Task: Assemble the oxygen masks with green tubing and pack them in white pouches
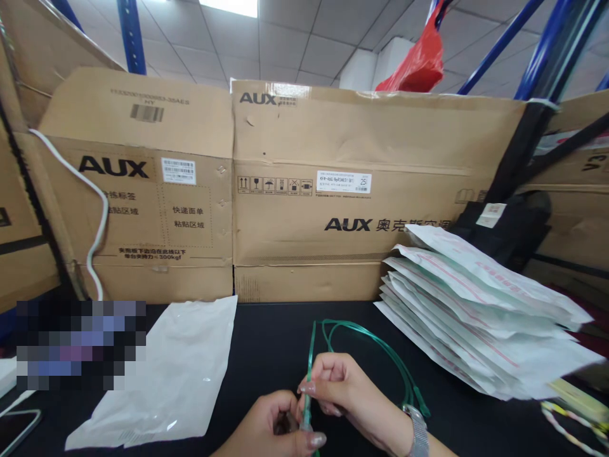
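Observation:
Green plastic tubing [375, 331] lies looped on the black table, its far end reaching back toward my right wrist. My right hand [340, 387] pinches an upright stretch of it between thumb and fingers. Just below, my left hand [280, 422] grips the lower part of the same tubing, where a clear fitting shows between thumb and forefinger. My two hands nearly touch. A metal watch band [419, 431] circles my right wrist. The tubing's lowest part runs out at the bottom edge of the view.
A white pouch [176, 374] lies flat on the left. Several similar pouches [476, 324] are stacked on the right. Cardboard boxes [280, 235] wall off the back of the table [271, 336]. A white cable [102, 216] hangs at left; a phone [19, 431] lies at the left edge.

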`<state>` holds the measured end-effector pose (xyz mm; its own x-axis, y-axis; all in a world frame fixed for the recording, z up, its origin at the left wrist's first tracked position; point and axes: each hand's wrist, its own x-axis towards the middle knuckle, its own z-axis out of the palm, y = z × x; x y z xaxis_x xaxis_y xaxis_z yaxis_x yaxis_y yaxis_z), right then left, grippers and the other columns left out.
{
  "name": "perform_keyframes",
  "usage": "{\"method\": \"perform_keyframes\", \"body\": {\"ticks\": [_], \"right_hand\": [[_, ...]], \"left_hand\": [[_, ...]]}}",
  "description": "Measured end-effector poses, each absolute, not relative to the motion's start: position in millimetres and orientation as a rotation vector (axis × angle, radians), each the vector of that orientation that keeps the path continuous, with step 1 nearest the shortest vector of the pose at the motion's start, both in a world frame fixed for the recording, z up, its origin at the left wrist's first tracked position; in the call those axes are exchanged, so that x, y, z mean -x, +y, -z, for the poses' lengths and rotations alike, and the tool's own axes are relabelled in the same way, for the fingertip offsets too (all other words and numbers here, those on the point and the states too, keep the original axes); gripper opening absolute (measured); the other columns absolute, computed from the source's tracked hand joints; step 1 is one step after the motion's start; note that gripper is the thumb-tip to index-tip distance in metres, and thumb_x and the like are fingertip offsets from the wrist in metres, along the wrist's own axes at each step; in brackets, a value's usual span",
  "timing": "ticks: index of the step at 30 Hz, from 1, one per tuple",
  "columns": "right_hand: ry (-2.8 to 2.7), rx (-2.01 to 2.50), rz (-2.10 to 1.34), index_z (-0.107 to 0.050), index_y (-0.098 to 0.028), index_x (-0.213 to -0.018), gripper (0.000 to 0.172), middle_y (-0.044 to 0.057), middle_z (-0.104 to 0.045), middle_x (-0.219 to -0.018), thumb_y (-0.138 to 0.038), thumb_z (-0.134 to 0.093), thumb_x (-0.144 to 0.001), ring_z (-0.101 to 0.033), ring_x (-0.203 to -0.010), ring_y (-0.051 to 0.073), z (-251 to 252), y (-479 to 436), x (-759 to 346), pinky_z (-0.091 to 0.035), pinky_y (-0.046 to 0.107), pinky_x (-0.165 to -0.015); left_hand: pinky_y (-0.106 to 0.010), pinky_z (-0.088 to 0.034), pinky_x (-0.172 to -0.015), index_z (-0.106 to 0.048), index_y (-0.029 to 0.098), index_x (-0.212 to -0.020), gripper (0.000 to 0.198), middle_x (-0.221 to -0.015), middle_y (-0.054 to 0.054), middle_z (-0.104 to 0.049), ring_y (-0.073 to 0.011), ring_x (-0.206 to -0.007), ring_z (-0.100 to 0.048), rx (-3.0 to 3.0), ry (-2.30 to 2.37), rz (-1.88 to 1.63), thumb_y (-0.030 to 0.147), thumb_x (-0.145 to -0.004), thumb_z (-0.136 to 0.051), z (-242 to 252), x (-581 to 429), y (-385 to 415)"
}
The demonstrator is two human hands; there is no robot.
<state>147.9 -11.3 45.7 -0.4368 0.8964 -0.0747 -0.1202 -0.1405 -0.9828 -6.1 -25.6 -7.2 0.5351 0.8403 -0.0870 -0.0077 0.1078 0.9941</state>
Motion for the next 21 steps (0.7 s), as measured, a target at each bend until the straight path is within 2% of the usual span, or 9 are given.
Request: {"method": "perform_keyframes", "body": {"ticks": [7, 10, 14, 16, 18, 20, 21], "right_hand": [[-1.351, 0.898, -1.697, -0.056, -0.013, -0.058, 0.029, 0.000, -0.063, -0.051, -0.034, -0.076, -0.057, -0.034, -0.036, 0.003, -41, -13, -147, -0.018, 0.018, -0.037], [-1.357, 0.916, -1.648, -0.058, -0.013, -0.062, 0.027, 0.001, -0.065, -0.056, -0.036, -0.073, -0.061, -0.035, -0.036, 0.002, -39, -14, -146, -0.018, 0.018, -0.037], [-1.496, 1.038, -1.458, -0.064, -0.014, -0.079, 0.028, 0.003, -0.065, -0.064, -0.041, -0.063, -0.071, -0.045, -0.043, 0.007, -40, -3, -154, -0.029, 0.019, -0.039], [-1.673, 1.201, -1.158, -0.065, -0.016, -0.081, 0.024, 0.004, -0.065, -0.072, -0.038, -0.057, -0.074, -0.053, -0.053, 0.012, -41, 9, -167, -0.039, 0.024, -0.046], [-1.837, 1.452, -0.571, -0.066, -0.018, -0.078, 0.014, 0.006, -0.064, -0.079, -0.028, -0.057, -0.074, -0.057, -0.072, 0.018, -42, 22, -184, -0.044, 0.030, -0.067], [-1.783, 1.561, -0.381, -0.066, -0.013, -0.087, 0.021, 0.014, -0.059, -0.095, -0.015, -0.057, -0.068, -0.051, -0.095, 0.030, -41, 31, -202, -0.035, 0.042, -0.086], [-1.759, 1.603, -0.319, -0.065, -0.010, -0.091, 0.026, 0.019, -0.056, -0.100, -0.012, -0.056, -0.066, -0.046, -0.102, 0.035, -41, 33, -210, -0.030, 0.048, -0.089]], "left_hand": [[-0.022, -0.025, -0.050, -0.048, 0.017, -0.064, 0.039, -0.055, 0.006, -0.043, -0.0074, -0.050, -0.035, -1.331, 0.772, -0.727, 0.047, -0.055, -0.072, 7, 7, -26], [-0.022, -0.026, -0.049, -0.052, 0.016, -0.068, 0.037, -0.055, 0.006, -0.043, -0.0074, -0.050, -0.036, -1.345, 0.752, -0.754, 0.046, -0.058, -0.071, 8, 7, -23], [-0.021, -0.030, -0.049, -0.052, 0.017, -0.067, 0.034, -0.056, 0.005, -0.047, -0.0082, -0.051, -0.040, -1.263, 0.753, -0.833, 0.045, -0.061, -0.069, 2, 8, -20], [-0.021, -0.031, -0.047, -0.050, 0.017, -0.065, 0.036, -0.056, 0.005, -0.048, -0.0074, -0.050, -0.040, -1.184, 0.779, -0.875, 0.046, -0.060, -0.070, -1, 8, -21], [-0.020, -0.031, -0.045, -0.050, 0.016, -0.065, 0.036, -0.056, 0.005, -0.048, -0.0068, -0.048, -0.040, -1.118, 0.783, -0.887, 0.046, -0.060, -0.070, -2, 8, -21], [-0.020, -0.031, -0.044, -0.050, 0.016, -0.064, 0.036, -0.054, 0.005, -0.048, -0.0066, -0.047, -0.040, -1.070, 0.777, -0.894, 0.046, -0.059, -0.071, -1, 7, -21], [-0.020, -0.031, -0.043, -0.050, 0.016, -0.063, 0.036, -0.053, 0.005, -0.048, -0.0066, -0.046, -0.041, -1.052, 0.775, -0.901, 0.046, -0.059, -0.070, 0, 7, -21]]}}
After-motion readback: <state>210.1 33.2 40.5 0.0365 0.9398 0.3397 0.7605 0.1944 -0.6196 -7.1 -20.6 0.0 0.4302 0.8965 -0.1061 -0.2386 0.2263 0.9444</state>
